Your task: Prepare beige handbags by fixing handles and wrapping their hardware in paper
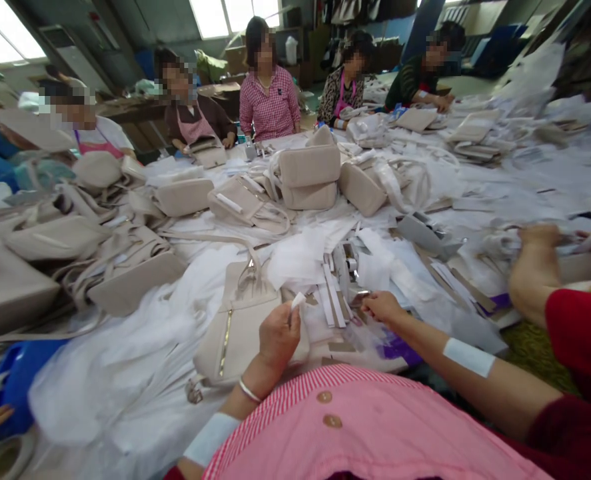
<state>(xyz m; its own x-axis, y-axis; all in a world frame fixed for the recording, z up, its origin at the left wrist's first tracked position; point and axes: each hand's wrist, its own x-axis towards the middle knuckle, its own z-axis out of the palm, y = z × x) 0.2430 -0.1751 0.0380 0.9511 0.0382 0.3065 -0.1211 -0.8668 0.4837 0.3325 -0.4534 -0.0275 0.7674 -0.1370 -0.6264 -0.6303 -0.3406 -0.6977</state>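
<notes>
My left hand [278, 339] is closed around a small white strip [298, 301] that sticks up above the fingers. Just left of it a beige backpack [212, 343] lies flat, a gold zipper running down its front and its strap trailing away from me. My right hand [382, 307] is closed at a shiny metal piece [359, 295]; whether the fingers grip it cannot be made out. Beside that hand lie white and grey strips [332, 297] and a small metal device [348, 261], partly hidden among white papers [300, 257].
Beige bags [309, 167] are piled across the table, with more at left [135, 280]. White plastic wrapping [125, 373] spreads over much of the surface. A co-worker's arm [535, 267] reaches in from the right. Several people stand or sit along the far side.
</notes>
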